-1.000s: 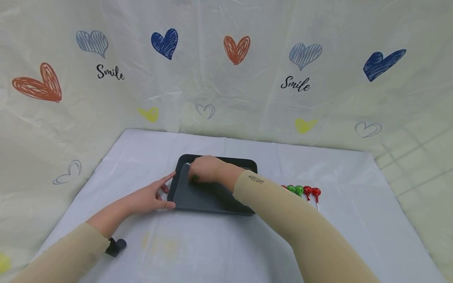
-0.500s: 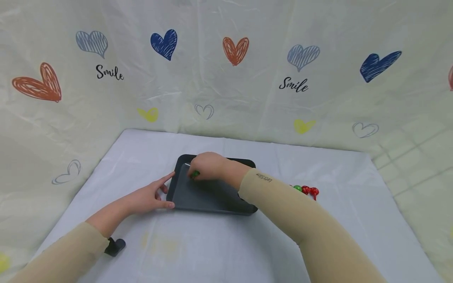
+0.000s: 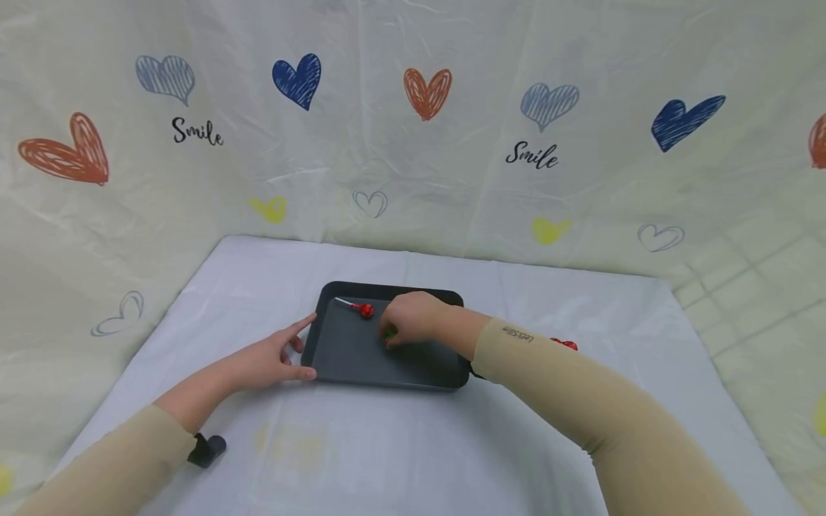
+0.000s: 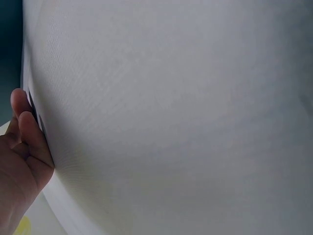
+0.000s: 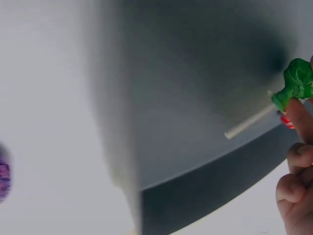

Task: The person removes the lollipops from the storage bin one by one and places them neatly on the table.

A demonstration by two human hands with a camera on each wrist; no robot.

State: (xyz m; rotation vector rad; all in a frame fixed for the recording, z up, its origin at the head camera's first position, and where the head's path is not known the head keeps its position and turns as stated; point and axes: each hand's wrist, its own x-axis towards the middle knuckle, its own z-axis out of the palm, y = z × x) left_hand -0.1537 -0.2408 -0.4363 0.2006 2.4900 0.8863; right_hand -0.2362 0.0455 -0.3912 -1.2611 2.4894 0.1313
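Note:
A dark grey baking tray (image 3: pixel 348 362) lies on the white-covered table. Thumb and forefinger of my left hand (image 3: pixel 277 358) are spread at its left rim; the other fingers bend in loosely. Over the middle of the tray, my right hand (image 3: pixel 413 319) pinches a green-wrapped lollipop (image 5: pixel 296 81), mostly hidden by the fingers in the head view. Near the tray's upper left corner, a red lollipop (image 3: pixel 366 310) lies with its white stick pointing left. The right wrist view shows a white stick (image 5: pixel 249 121) below the green wrapper, and a bit of red wrapper behind my finger.
More red lollipops (image 3: pixel 565 344) lie right of the tray, partly covered by my right sleeve (image 3: pixel 581 387). A purple-wrapped thing (image 5: pixel 4 176) shows at the left edge of the right wrist view. A heart-printed sheet (image 3: pixel 426 179) hangs behind the table.
My right hand has moved right and nearer to me across the tray with the green lollipop, uncovering the red one. My left hand has stayed at the rim.

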